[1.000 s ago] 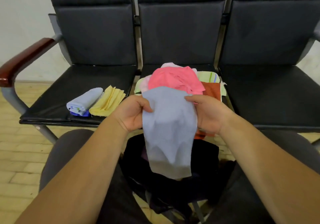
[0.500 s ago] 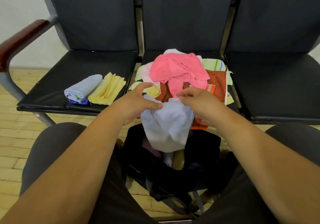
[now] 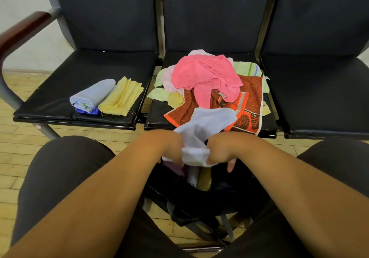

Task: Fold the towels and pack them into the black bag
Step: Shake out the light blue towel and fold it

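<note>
so, starting at the left of the frame: on the left seat (image 3: 60,90) the rolled blue towel (image 3: 93,95) and the folded yellow towel (image 3: 121,98) lie touching, side by side, done but not yet packed. moving to the lower middle, the left hand (image 3: 169,148) has its grip clamped on the pale towel (image 3: 205,126), fingers curled into the cloth. the right hand (image 3: 221,150) just beside it pinches the same towel, one finger hanging loose below. a second ago that towel was held up flat by its top corners, hanging open. now both hands have dropped to the mouth of the black bag (image 3: 199,204) at the bottom centre, and the cloth is bunched between them, its free end flopped back onto the front of the middle seat (image 3: 157,118), over the orange patterned towel (image 3: 247,110). to my eye the fold is being closed up, or skipped, and this towel is about to go in. some cloth already shows inside the bag. above and right of the hands the pink towel (image 3: 203,76) tops a loose heap of unfolded towels (image 3: 249,68), so most of the job is left.
</note>
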Motion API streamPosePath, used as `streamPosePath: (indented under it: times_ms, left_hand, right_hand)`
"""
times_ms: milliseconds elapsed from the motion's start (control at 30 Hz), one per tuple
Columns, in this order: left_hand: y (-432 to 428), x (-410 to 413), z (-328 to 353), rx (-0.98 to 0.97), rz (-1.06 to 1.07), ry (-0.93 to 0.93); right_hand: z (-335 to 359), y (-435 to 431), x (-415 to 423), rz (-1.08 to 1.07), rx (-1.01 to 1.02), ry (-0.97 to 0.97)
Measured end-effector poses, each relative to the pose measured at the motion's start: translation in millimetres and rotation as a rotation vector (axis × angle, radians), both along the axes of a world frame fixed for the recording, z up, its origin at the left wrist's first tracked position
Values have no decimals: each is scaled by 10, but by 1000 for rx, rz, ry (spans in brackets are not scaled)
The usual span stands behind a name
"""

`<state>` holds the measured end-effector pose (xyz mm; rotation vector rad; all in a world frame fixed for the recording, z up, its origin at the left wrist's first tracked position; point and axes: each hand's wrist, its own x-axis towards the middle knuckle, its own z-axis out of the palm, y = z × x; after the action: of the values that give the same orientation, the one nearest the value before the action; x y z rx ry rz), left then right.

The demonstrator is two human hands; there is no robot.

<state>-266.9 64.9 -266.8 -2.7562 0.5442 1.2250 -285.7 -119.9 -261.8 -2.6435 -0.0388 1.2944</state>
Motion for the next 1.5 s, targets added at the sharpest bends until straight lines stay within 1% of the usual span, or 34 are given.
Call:
streamPosePath:
  times_ms: [33,67,133,167,267,367,467,633,700,800,867,933,1033,1167,1267,1367,1500]
  left_hand:
    - [-18,-52,-52,38,8,113]
    - [-39,-92,-78,59,7,214]
    - [-80,-145,-118,95,6,371]
    - [-97,-168,-124,99,21,415]
    - [-121,-206,-81,51,100,441]
    - [-93,-199,56,-43,180,449]
    - [-43,-154,175,-134,223,412]
    - [42,-44,200,-283,350,392]
    - [72,13,179,-327,357,325]
    - [141,128,171,-420,349,81]
    - [191,193,218,-527,382,-73]
    - [234,246,280,-612,427,-180]
    - [247,273,351,-651,435,-326]
    - [236,279,375,-742,464,-431]
    - [244,304,380,-771,463,-502]
    - [284,321,382,-796,516,-577]
    - [292,317,380,-826,490,-690]
  right_hand:
    - [15,-42,-100,29,25,151]
    - [45,-134,-188,68,-9,240]
    - [-33,-20,-230,125,-54,322]
    - [-65,9,-240,154,-41,347]
    - [-143,-39,-200,116,-34,359]
    - [-151,-113,-138,58,1,371]
    - [-84,-185,-52,14,61,308]
    - [37,-247,37,-11,79,163]
    - [115,-260,68,-16,96,80]
    - [231,-318,136,-78,151,-63]
    - [301,-375,186,-144,208,-158]
    - [359,-425,229,-198,271,-240]
    - [405,-476,273,-218,322,-330]
    - [415,-474,304,-285,451,-423]
    - [449,-441,302,-356,528,-513]
    - [484,-423,306,-411,583,-592]
    - [471,-406,302,-424,563,-704]
